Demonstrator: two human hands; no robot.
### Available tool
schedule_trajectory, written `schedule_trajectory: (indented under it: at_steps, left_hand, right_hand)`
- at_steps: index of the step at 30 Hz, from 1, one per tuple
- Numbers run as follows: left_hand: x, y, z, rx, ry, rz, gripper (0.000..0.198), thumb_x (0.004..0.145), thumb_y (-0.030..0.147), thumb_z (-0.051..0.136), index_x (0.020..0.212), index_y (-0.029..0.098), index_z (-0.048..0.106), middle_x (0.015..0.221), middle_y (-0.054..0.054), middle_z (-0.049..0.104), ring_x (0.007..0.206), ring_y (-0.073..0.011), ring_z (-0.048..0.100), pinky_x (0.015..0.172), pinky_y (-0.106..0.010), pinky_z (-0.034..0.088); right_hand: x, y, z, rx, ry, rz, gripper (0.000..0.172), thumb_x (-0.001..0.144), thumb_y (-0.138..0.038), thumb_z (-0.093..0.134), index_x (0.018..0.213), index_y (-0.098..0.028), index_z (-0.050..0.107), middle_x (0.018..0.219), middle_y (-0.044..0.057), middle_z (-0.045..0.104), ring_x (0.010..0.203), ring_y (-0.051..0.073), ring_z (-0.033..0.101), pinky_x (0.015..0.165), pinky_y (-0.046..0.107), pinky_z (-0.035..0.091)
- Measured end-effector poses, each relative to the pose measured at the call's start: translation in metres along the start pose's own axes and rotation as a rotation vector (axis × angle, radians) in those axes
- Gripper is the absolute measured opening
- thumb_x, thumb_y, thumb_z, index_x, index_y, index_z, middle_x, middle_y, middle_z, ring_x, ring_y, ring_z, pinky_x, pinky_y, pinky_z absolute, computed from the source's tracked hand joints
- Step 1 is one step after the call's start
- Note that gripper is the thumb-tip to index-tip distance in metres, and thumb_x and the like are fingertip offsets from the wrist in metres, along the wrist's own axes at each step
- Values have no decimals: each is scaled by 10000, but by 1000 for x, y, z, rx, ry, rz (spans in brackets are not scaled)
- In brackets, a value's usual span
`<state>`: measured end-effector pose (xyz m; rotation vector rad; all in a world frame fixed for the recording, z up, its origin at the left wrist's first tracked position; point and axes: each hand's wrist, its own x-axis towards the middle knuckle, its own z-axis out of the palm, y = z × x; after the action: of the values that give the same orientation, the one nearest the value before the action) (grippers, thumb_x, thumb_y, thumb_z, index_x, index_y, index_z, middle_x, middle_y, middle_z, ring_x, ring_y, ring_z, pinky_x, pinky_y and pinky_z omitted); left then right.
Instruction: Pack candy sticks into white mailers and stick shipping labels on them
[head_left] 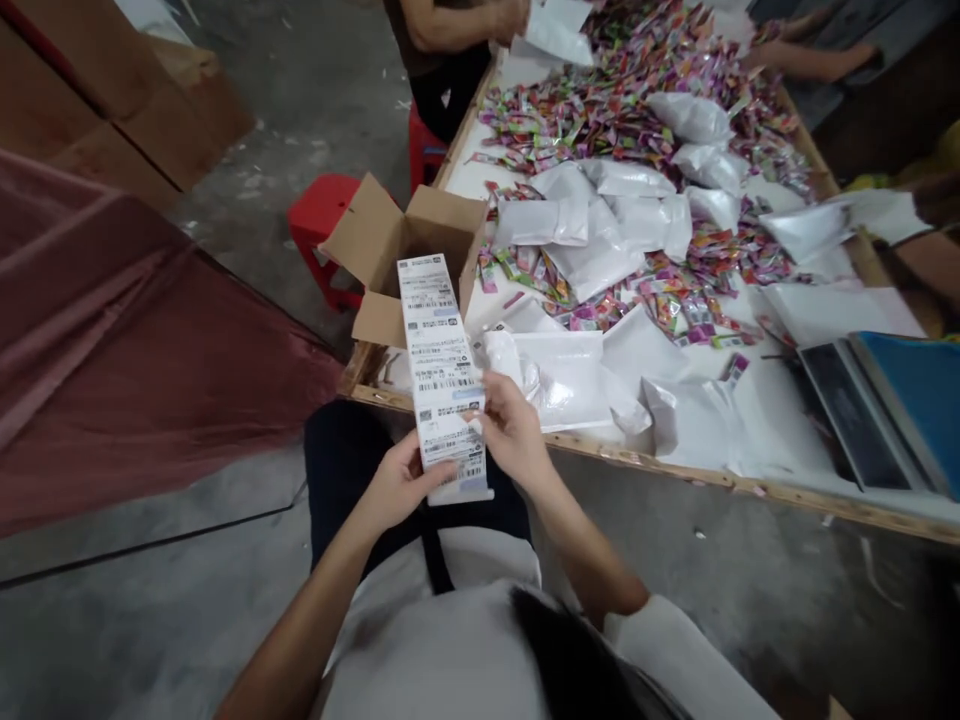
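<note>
Red stool [322,215], open cardboard box [390,250] at table edge | left hand [397,485] closed on label strip [442,375] at its near end | strip's long axis runs away from the wearer, far end over box | right hand [510,430] apparently pinching strip's right edge | white pouches [592,230], sweets [600,110] on table [675,468].

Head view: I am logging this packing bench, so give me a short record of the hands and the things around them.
left hand: grips the label strip near its bottom
right hand: pinches its right edge
label strip: held upright, barcodes facing the camera
cardboard box: open, at the table corner behind the strip
table: white bags, colourful sachets, scale at right
</note>
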<state>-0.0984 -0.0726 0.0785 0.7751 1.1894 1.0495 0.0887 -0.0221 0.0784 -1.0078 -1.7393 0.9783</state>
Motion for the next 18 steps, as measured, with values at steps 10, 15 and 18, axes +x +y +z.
schedule_trajectory:
  at_steps: [10, 15, 18]
  left_hand:
    - [25, 16, 11, -213, 209, -150, 500, 489, 417, 929, 844, 110, 758, 801, -134, 778, 741, -322, 748, 645, -390, 611]
    - [26, 7, 14, -257, 315, -133, 412, 547, 356, 902, 844, 120, 741, 804, -112, 781, 715, -283, 749, 620, -348, 612]
    - [22, 8, 20, -282, 280, -115, 443, 548, 370, 906, 874, 120, 741, 809, -111, 782, 733, -295, 753, 640, -367, 621]
  right_hand:
    - [-42, -20, -1, -375, 53, -407, 189, 944, -103, 496, 924, -234, 631, 890, 46, 684, 815, 152, 661, 709, 265, 559]
    - [-48, -24, -5, -341, 98, -259, 93, 937, -202, 575, 1021, -236, 594, 1018, 78, 664, 983, 199, 664, 822, 337, 578]
    - [-46, -17, -1, -196, 101, -130, 320, 910, -262, 642, 1214, -222, 552, 1061, 81, 678, 969, 200, 678, 829, 334, 582]
